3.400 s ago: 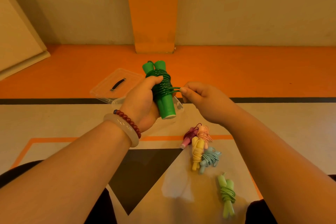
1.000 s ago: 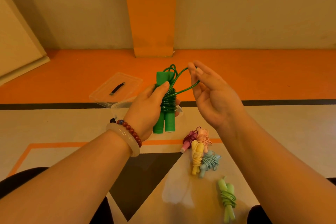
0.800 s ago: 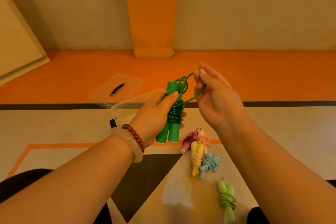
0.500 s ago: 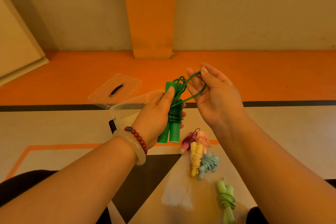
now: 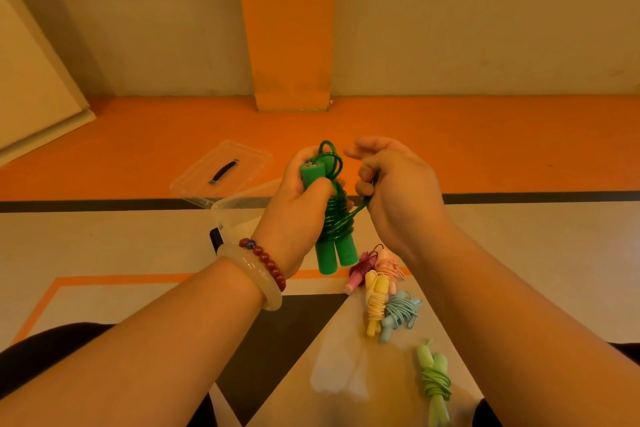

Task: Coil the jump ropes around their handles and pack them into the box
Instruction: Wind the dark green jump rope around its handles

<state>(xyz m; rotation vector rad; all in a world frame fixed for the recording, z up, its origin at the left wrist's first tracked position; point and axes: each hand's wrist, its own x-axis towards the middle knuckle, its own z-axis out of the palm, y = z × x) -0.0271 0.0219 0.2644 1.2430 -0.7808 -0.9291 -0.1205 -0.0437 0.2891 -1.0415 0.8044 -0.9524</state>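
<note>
Open box (image 5: 239, 211) sits on the floor behind left hand (image 5: 294, 218), which grips green rope (image 5: 337, 253) handles, coil mostly wound. The right hand (image 5: 398, 201) pinches the loose cord end. Judged step: securing the tail. Next, tuck it under a wrap, then into box.

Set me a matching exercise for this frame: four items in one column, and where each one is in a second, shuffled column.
Items
1. dark green rope
2. yellow rope
3. light green rope
4. clear lid

Places
A. flat on the orange floor
B. alone, nearest the camera
C. gripped by the left hand
D. beside the blue rope

Pairs: 1-C, 2-D, 3-B, 4-A
</note>
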